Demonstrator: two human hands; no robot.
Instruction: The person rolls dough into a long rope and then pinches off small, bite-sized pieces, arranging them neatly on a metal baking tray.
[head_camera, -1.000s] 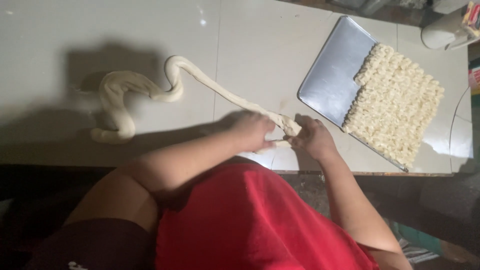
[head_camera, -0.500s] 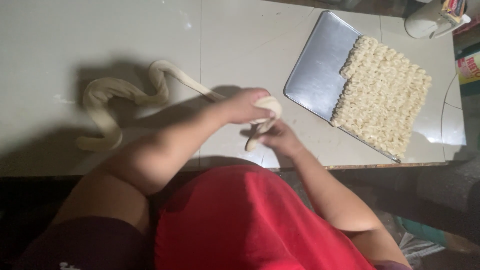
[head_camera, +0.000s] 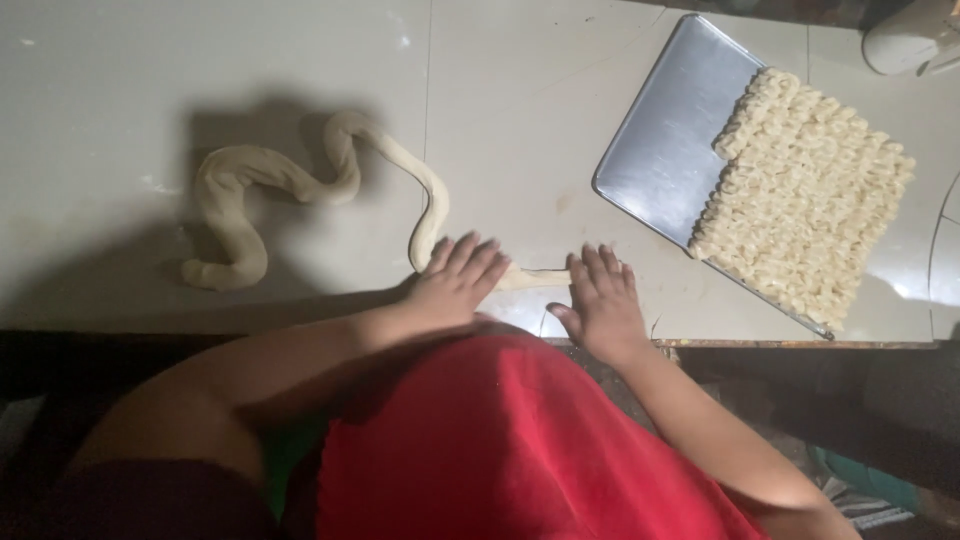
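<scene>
The pale tiled worktop (head_camera: 300, 60) fills the upper view, its dark front edge running along the bottom, just under both wrists. At about two o'clock from the hands lies the flat rectangular steel tray (head_camera: 670, 150), set askew, its right half packed with rows of small twisted pale dough pieces (head_camera: 810, 200); one corner of the tray reaches close to the counter's front edge at four o'clock. A whitish rounded object (head_camera: 905, 40) sits at the far one-o'clock corner, too cropped to identify.

The long pale rope of dough (head_camera: 300, 185) snakes from nine o'clock, loops toward eleven, then runs down to the hands. Its thin end (head_camera: 535, 277) lies between the two palms, close to the front edge.

The left hand (head_camera: 455, 280) lies flat, fingers spread and released, pressing on the rope where it narrows. The right hand (head_camera: 600, 300) is likewise open and flat, fingers extended on the counter, touching the thin tip; neither hand is clenched around anything.

Judged from this layout, the main risks are these: the thinned stretch between the palms could tear if pressed or pulled unevenly; the tip sits so near the front edge that it could slide off; the loops at ten o'clock could stick to one another where they nearly touch; and a sweeping right forearm might nudge the tray's near corner.
</scene>
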